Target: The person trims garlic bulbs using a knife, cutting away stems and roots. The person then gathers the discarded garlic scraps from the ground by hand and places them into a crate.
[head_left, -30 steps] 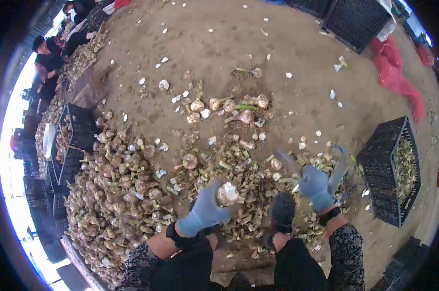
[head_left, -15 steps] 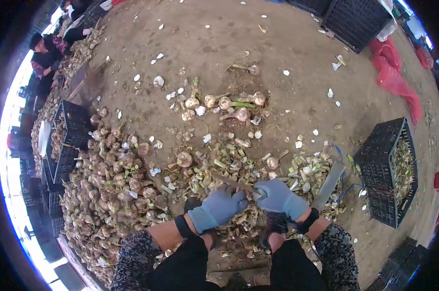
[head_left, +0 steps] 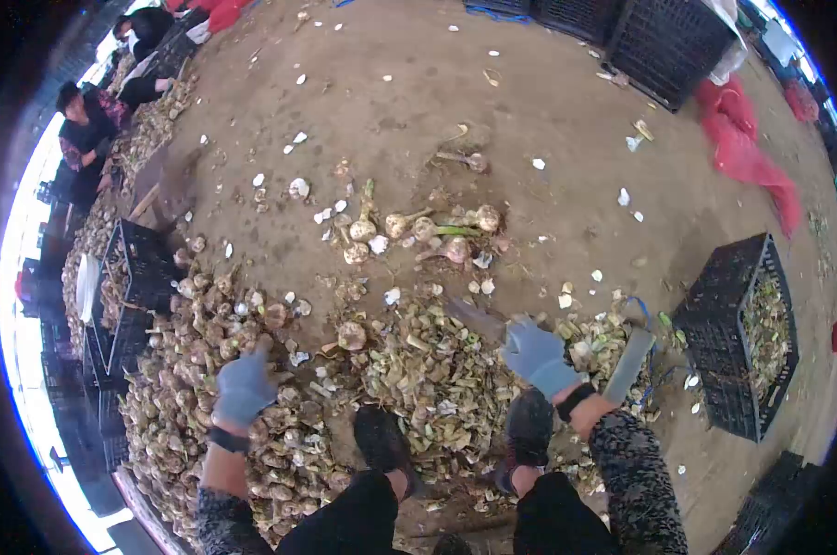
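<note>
My left hand (head_left: 245, 388), in a blue-grey glove, is over the heap of garlic bulbs (head_left: 192, 435) on the left. Its fingertips are blurred, and I cannot make out whether a bulb is between them. My right hand (head_left: 536, 354), gloved alike, is closed around a knife whose dull brown blade (head_left: 475, 319) points left; its handle is hidden in the glove. Below that blade lies a pile of cut garlic stalks and trimmings (head_left: 428, 370). A single garlic bulb (head_left: 351, 336) rests at the pile's left edge.
Several garlic bulbs with stalks (head_left: 423, 228) lie on the floor ahead. A black crate (head_left: 719, 342) of trimmings stands right, beside a long grey flat strip (head_left: 629, 366). Another crate (head_left: 146, 264) stands left. Red netting (head_left: 756, 176) lies far right. Other people (head_left: 90, 129) sit upper left.
My hands have moved apart. The left went from the middle to the garlic heap; the right shifted slightly up and right with the knife.
</note>
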A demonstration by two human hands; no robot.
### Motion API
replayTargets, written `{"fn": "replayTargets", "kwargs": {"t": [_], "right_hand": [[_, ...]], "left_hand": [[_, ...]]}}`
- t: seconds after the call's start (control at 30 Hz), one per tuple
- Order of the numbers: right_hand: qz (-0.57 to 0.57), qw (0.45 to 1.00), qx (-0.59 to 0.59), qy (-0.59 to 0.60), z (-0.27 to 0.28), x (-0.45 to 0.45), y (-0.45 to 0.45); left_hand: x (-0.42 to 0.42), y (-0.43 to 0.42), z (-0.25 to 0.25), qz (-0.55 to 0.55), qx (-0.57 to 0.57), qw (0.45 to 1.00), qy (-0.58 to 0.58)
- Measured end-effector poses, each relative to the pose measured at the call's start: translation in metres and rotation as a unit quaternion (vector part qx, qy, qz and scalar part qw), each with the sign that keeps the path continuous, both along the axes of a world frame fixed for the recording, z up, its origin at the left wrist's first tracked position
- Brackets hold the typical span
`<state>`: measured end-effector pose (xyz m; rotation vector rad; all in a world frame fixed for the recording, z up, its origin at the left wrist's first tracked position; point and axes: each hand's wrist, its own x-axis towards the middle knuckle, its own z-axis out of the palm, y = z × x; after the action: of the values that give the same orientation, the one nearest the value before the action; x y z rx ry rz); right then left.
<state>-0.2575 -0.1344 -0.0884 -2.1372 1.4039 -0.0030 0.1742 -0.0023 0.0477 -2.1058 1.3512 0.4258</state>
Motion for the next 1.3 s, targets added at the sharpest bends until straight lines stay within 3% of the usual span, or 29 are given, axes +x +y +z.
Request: {"fn": "replayTargets", "kwargs": {"t": [0.07,0.1,0.13,0.17,0.23,0.27,0.3,0.33,0.37,0.4,0.5,0.57,0.63,0.67,0.7,0.8,0.83,0.87,0.9,0.97,1.07,1.13,1.23,1.3], "right_hand": [[0.021,0.999,0.004,0.037,-0.003,0.007,-0.006],[0.034,0.996,0.012,0.079,-0.006,0.009,-0.006],[0.016,0.998,-0.036,0.044,-0.012,0.008,-0.004],[0.023,0.998,-0.040,0.045,-0.008,0.009,-0.005],[-0.125,0.982,0.126,-0.060,0.014,0.013,-0.002],[-0.220,0.881,0.228,-0.351,0.035,0.024,0.006],[-0.216,0.883,0.228,-0.350,0.061,0.035,0.011],[-0.246,0.813,0.310,-0.427,0.087,0.045,0.016],[-0.273,0.728,0.388,-0.496,0.101,0.053,0.019],[-0.258,0.729,0.357,-0.524,0.093,0.057,0.027],[-0.270,0.754,0.352,-0.484,0.086,0.059,0.032],[-0.242,0.785,0.356,-0.445,0.085,0.055,0.036],[-0.119,0.938,0.119,-0.302,0.076,0.056,0.044],[-0.065,0.948,0.052,-0.308,0.080,0.054,0.046],[-0.065,0.947,0.052,-0.309,0.079,0.051,0.049],[0.085,0.986,-0.039,-0.141,0.077,0.039,0.066],[0.084,0.985,-0.040,-0.142,0.077,0.038,0.071],[0.107,0.982,-0.050,-0.146,0.078,0.036,0.075],[0.128,0.979,-0.058,-0.150,0.079,0.035,0.079],[0.140,0.979,-0.055,-0.139,0.087,0.035,0.078],[0.159,0.979,-0.047,-0.119,0.089,0.038,0.078],[0.166,0.979,-0.041,-0.108,0.087,0.038,0.077],[0.193,0.978,-0.033,-0.070,0.078,0.034,0.072],[0.171,0.975,-0.053,-0.129,0.067,0.027,0.065]], "left_hand": [[-0.036,-0.021,-0.010,0.002,-0.028,0.998,0.056],[-0.043,-0.015,-0.029,-0.080,-0.122,0.976,0.160],[-0.058,-0.008,-0.066,-0.128,-0.222,0.943,0.214],[-0.088,-0.016,-0.075,-0.050,-0.206,0.922,0.325],[-0.147,-0.035,-0.068,-0.039,-0.139,0.885,0.444],[-0.170,-0.036,-0.075,-0.029,-0.187,0.845,0.500],[-0.186,-0.036,-0.082,-0.021,-0.235,0.799,0.553],[-0.199,-0.039,-0.081,-0.018,-0.240,0.797,0.553],[-0.210,-0.041,-0.080,0.091,-0.202,0.729,0.648],[-0.216,-0.040,-0.078,0.197,-0.157,0.641,0.725],[-0.210,-0.041,-0.078,0.167,-0.180,0.660,0.710],[-0.206,-0.030,-0.083,0.181,-0.219,0.634,0.720],[-0.199,-0.027,-0.072,0.186,-0.162,0.644,0.724],[-0.202,-0.021,-0.072,0.275,-0.148,0.573,0.757],[-0.201,-0.015,-0.082,0.275,-0.149,0.574,0.757],[-0.195,-0.009,-0.100,0.453,-0.147,0.319,0.819],[-0.192,-0.013,-0.085,0.452,-0.147,0.320,0.820],[-0.188,-0.016,-0.068,0.279,-0.228,0.566,0.741],[-0.185,-0.016,-0.059,0.078,-0.284,0.754,0.588],[-0.185,-0.011,-0.074,0.065,-0.297,0.755,0.581],[-0.187,-0.009,-0.071,0.163,-0.179,0.800,0.549],[-0.186,0.001,-0.076,0.052,-0.307,0.735,0.602],[-0.188,0.002,-0.071,0.114,-0.253,0.730,0.625],[-0.190,0.000,-0.060,0.173,-0.198,0.720,0.643]]}}
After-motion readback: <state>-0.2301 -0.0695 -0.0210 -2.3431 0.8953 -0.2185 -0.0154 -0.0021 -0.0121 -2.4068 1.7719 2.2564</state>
